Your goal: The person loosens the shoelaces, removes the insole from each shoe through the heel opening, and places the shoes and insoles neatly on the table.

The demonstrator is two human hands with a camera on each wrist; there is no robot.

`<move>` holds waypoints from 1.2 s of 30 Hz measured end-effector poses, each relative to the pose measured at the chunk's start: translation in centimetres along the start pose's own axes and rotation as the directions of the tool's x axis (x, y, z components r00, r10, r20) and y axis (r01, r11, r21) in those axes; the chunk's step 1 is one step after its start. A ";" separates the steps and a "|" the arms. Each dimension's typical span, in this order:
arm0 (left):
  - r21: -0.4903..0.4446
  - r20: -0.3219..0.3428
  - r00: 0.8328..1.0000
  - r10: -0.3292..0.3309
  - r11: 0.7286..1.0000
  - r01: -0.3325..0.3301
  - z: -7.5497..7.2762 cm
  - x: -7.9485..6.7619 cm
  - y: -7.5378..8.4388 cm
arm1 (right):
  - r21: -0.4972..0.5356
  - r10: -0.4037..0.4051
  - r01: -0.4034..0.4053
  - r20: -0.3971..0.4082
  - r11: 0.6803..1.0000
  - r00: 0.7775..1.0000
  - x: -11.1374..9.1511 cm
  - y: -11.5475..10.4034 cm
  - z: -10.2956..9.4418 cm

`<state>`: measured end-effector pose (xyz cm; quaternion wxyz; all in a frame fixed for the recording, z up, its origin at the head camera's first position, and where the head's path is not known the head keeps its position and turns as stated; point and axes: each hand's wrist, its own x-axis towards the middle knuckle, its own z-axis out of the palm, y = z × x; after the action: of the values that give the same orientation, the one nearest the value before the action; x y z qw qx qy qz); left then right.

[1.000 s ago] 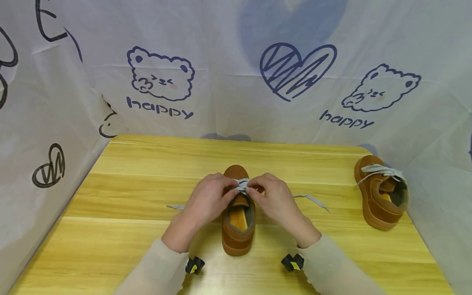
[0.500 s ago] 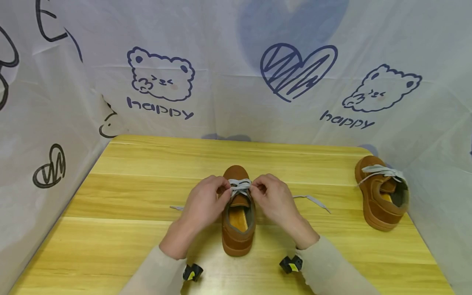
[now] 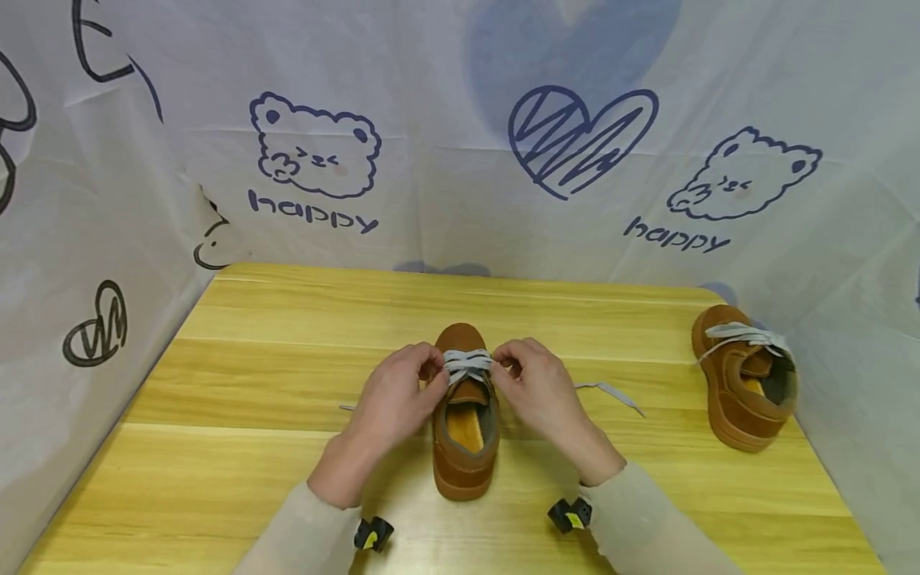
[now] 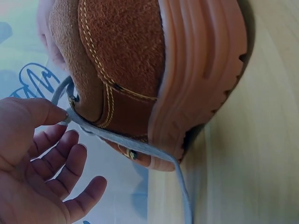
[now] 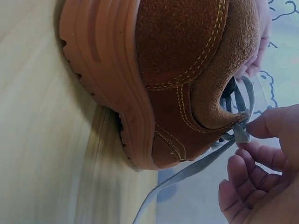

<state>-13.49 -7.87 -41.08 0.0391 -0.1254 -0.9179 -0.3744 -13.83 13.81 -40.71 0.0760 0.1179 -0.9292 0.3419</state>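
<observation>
Head view: the left grip [image 3: 395,395] and the right grip [image 3: 539,391], both bare hands, flank a brown suede shoe [image 3: 463,479]. The long axis of the shoe runs fore and aft, with the toe pointing away from the person and the heel toward the person. Each grip pinches the pale grey shoelace [image 3: 469,361] at its own side of the lacing. In the left wrist view, the thumb presses on the lace beside the shoe's collar; the remaining fingers are loosely bent. In the right wrist view, thumb and forefinger hold the lace near the collar's front corner; the other fingers are curled.

The shoe stands sole down on the wood-grain bench [image 3: 216,479], between the two grips. The lacing lies between the fingertips; the heel sits nearer the person than the fingertips do. A right lace end [image 3: 611,391] lies on the bench outside the right grip; a short left lace end [image 3: 347,407] shows beside the left grip.

Outward, a matching second shoe [image 3: 729,391] rests near the bench's right edge, well apart from the right grip, toe pointing away and slightly left. Behind the bench hangs a white cloth [image 3: 446,216] with bear and heart drawings.
</observation>
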 end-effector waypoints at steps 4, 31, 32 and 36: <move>0.026 0.020 0.999 0.044 0.999 -0.044 0.3 0.4 0.7 | -0.022 -0.011 0.012 0.030 1.000 0.999 0.2 -0.3 0.0; -0.135 -0.261 0.963 -0.061 0.991 0.026 -1.4 -0.3 -0.9 | -0.009 0.137 -0.144 -0.266 0.989 0.954 0.0 1.0 -1.3; -0.132 -0.266 0.962 -0.063 0.991 0.029 -1.5 -0.3 -1.1 | -0.007 0.147 -0.154 -0.273 0.988 0.951 0.0 1.1 -1.4; -0.117 -0.289 0.954 -0.075 0.992 0.043 -1.9 -0.5 -1.9 | -0.005 0.165 -0.175 -0.306 0.985 0.938 0.1 1.7 -1.8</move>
<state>-13.49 -10.60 -41.05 0.1562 -0.0430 -0.8835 -0.4396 -14.26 16.25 -40.36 0.1902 -0.0181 -0.9185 0.3462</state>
